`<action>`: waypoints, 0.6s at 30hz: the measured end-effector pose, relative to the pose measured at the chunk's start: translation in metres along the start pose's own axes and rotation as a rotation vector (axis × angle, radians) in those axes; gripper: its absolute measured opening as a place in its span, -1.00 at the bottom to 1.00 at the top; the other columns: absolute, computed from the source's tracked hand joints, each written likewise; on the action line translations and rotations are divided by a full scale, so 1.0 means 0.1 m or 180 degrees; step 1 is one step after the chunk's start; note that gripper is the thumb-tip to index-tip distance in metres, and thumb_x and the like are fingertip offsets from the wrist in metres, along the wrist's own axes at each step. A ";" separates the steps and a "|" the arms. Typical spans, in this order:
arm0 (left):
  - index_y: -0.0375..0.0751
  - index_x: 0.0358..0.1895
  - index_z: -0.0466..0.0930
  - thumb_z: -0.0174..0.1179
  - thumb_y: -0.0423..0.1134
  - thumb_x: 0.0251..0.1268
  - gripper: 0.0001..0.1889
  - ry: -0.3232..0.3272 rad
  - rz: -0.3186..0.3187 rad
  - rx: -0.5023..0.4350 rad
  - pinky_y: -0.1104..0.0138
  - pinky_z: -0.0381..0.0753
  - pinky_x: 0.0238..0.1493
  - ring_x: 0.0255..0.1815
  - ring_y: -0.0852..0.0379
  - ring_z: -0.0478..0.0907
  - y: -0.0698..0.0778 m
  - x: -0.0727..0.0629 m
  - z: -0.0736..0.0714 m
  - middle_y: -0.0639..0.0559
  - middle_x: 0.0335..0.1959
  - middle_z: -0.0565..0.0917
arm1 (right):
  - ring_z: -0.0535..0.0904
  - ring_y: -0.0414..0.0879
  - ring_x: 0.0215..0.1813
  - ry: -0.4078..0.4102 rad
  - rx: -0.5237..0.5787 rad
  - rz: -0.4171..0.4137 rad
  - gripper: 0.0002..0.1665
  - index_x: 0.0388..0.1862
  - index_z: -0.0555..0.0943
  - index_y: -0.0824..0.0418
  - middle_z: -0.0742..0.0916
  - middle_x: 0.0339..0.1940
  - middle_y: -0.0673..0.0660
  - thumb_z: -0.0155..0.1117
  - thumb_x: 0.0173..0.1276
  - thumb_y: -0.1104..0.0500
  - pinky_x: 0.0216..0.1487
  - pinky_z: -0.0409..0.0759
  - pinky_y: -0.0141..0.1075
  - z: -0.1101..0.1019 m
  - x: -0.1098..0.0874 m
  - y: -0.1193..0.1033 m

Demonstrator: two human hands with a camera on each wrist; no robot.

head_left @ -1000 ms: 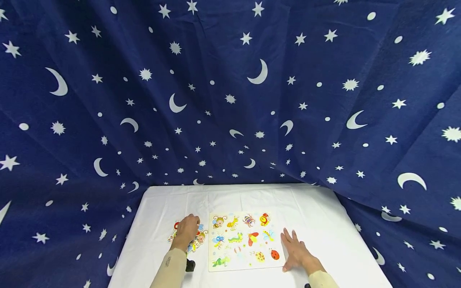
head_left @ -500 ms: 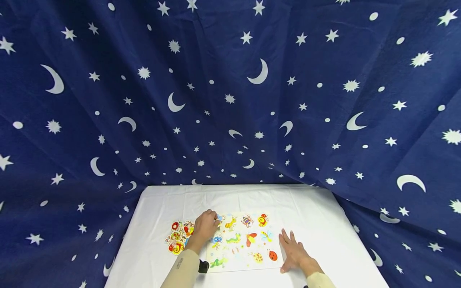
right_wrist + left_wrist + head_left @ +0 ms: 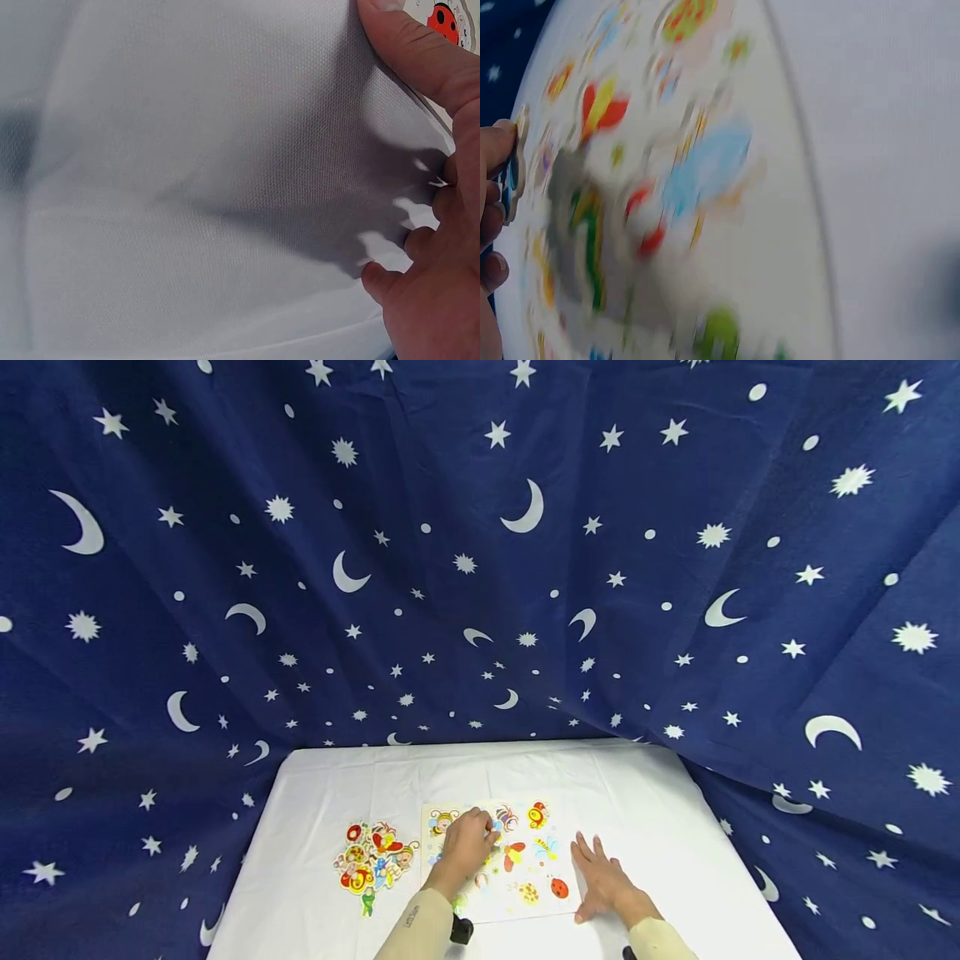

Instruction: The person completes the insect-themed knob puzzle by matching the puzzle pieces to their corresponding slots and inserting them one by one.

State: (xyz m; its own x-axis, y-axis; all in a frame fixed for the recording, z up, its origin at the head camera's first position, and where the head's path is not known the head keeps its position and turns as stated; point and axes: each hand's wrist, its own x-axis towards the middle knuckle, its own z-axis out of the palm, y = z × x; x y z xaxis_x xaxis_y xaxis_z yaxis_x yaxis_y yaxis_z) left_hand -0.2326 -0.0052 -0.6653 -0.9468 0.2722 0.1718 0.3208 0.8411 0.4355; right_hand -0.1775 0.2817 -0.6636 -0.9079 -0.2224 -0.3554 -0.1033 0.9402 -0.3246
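My left hand (image 3: pixel 467 843) is over the middle of a white puzzle board (image 3: pixel 551 906) printed with colourful insects. Between its thumb and fingers it pinches a thin puzzle piece (image 3: pixel 517 169), seen edge-on in the left wrist view with some blue on its face. The picture on the piece cannot be made out. Beside the board's right edge, my right hand (image 3: pixel 603 877) lies with fingers spread, its thumb touching the edge near the red ladybird picture (image 3: pixel 442 22).
A heap of loose insect puzzle pieces (image 3: pixel 375 860) lies left of the board, some overlapping. Beneath everything is a white tablecloth (image 3: pixel 637 810). A dark blue curtain (image 3: pixel 450 652) with moons and stars hangs behind the table.
My left hand has moved right from the heap to over the board, carrying a puzzle piece. The heap is now uncovered. My right hand stays at the board's right edge.
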 end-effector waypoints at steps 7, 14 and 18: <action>0.00 -0.38 0.55 0.39 -0.02 0.13 -0.77 -0.0040 0.0082 -0.0137 0.50 0.32 -0.52 -0.54 0.36 0.29 0.39 0.00 0.27 0.25 -0.46 0.48 | -0.11 0.42 0.56 -0.0018 -0.0058 -0.0007 0.53 0.50 0.16 0.32 0.10 0.60 0.27 0.73 -0.53 -0.05 0.34 0.06 0.43 -0.04 0.04 -0.04; 0.02 -0.41 0.56 0.41 0.01 0.08 -0.76 0.0049 0.0101 -0.0122 0.49 0.30 -0.51 -0.52 0.37 0.28 0.52 0.02 0.43 0.28 -0.48 0.43 | -0.07 0.42 0.56 0.0013 -0.0092 -0.0030 0.52 0.49 0.19 0.31 0.13 0.59 0.27 0.73 -0.54 -0.05 0.33 0.11 0.41 -0.03 0.00 -0.04; 0.02 -0.43 0.55 0.42 -0.01 0.08 -0.76 0.0064 0.0101 -0.0170 0.50 0.26 -0.54 -0.55 0.37 0.23 0.56 0.06 0.45 0.28 -0.50 0.40 | -0.07 0.42 0.56 0.0042 -0.0135 -0.0025 0.53 0.49 0.18 0.31 0.12 0.59 0.27 0.73 -0.53 -0.06 0.33 0.13 0.41 -0.01 -0.01 -0.03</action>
State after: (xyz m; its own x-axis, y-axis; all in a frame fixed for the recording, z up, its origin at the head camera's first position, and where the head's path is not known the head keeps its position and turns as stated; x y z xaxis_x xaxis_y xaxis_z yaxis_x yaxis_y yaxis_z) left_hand -0.2213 0.0649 -0.6795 -0.9356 0.2884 0.2037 0.3520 0.8058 0.4762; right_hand -0.1764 0.2799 -0.6614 -0.9122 -0.2267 -0.3414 -0.1273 0.9486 -0.2897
